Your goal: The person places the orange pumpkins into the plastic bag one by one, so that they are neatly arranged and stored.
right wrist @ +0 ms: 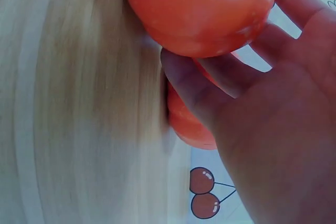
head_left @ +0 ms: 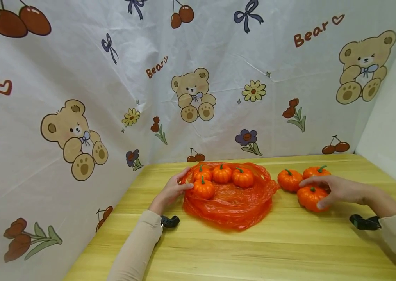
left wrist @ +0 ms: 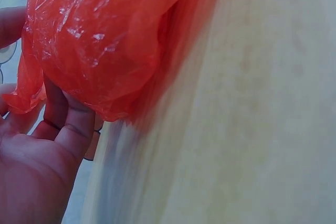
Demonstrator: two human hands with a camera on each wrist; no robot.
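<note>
A red plastic bag (head_left: 231,212) lies spread on the table, its mouth facing up, with several small orange pumpkins (head_left: 243,177) inside. At the bag's left edge the left hand (head_left: 171,190) holds the rim, thumb toward the inside; in the left wrist view its fingers (left wrist: 68,114) are curled against the red plastic (left wrist: 100,40). To the right of the bag, the right hand (head_left: 345,190) grips the nearest pumpkin (head_left: 311,198) of a group of three. The right wrist view shows fingers and thumb around that pumpkin (right wrist: 202,9), with another (right wrist: 189,121) behind it.
Two other pumpkins, one at the left (head_left: 289,180) and one farther back (head_left: 316,171), sit beside the gripped one. The wooden table (head_left: 219,253) ends at a white cloth (head_left: 219,136) printed with bears. A white wall (head_left: 395,128) stands at the right.
</note>
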